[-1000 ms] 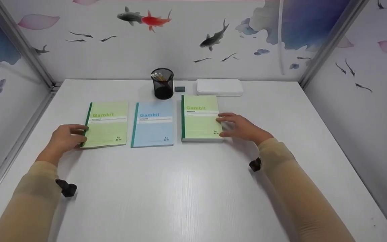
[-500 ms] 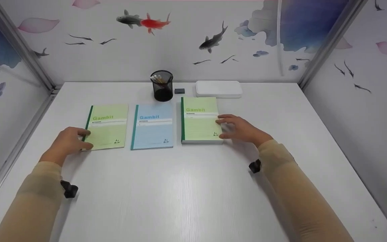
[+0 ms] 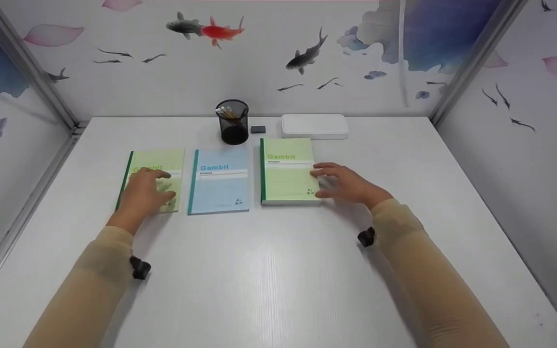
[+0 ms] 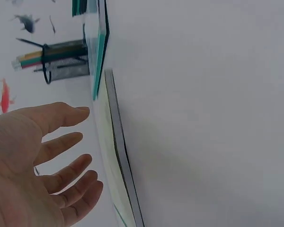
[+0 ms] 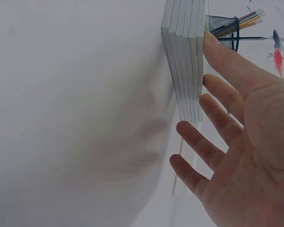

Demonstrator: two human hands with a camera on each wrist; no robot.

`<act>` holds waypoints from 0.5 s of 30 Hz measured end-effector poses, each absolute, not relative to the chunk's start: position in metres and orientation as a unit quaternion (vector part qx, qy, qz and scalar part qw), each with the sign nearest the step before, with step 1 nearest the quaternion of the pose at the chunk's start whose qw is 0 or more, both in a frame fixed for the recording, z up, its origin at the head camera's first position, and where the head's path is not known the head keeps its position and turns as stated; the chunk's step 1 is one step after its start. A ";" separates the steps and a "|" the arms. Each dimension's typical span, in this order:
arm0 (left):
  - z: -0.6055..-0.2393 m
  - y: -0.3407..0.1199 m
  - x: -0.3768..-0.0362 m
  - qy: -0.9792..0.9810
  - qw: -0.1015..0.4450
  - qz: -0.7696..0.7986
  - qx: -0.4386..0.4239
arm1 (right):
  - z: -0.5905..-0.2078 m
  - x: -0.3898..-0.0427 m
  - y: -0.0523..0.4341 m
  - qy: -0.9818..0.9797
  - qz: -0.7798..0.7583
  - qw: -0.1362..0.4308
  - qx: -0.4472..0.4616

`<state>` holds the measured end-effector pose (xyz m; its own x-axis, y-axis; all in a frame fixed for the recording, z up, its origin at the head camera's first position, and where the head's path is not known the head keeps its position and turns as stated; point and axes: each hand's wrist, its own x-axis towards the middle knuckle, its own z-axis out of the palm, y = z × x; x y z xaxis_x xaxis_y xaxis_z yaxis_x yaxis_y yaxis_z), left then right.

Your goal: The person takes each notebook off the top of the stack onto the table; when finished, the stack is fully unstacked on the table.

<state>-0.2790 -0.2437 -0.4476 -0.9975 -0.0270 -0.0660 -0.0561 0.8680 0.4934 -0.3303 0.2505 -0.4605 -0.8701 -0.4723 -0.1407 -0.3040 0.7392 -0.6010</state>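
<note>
Now both hands flank the blue notebook, each over a green one.

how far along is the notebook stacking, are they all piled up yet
Partly. A stack of several notebooks already sits at the right, with the right hand against its edge. The left hand lies flat over the green notebook. That one and the blue notebook lie single on the table, not yet stacked.
</note>
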 end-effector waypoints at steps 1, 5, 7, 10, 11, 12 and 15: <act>-0.449 -0.233 -0.281 0.964 0.024 0.266 -0.013 | -0.461 -0.330 0.251 0.920 -0.295 0.142 -0.213; -0.453 -0.192 -0.292 0.952 0.028 0.301 0.050 | -0.462 -0.330 0.251 0.917 -0.301 0.140 -0.222; -0.455 -0.173 -0.297 0.946 0.039 0.308 0.094 | -0.462 -0.331 0.250 0.918 -0.297 0.143 -0.219; -0.457 -0.147 -0.303 0.937 0.053 0.307 0.158 | -0.462 -0.331 0.249 0.921 -0.291 0.146 -0.214; -0.457 -0.138 -0.305 0.935 0.057 0.306 0.172 | -0.462 -0.330 0.249 0.922 -0.290 0.147 -0.211; -0.457 -0.131 -0.307 0.933 0.060 0.304 0.182 | -0.461 -0.330 0.249 0.923 -0.290 0.147 -0.208; -0.458 -0.111 -0.312 0.929 0.068 0.304 0.201 | -0.460 -0.329 0.250 0.924 -0.292 0.147 -0.200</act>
<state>-0.3116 -0.1111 -0.4577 -0.9101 0.4143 -0.0043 0.3318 0.7349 0.5915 -0.3288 0.2499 -0.4601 -0.8767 -0.4551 -0.1557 -0.2833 0.7501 -0.5975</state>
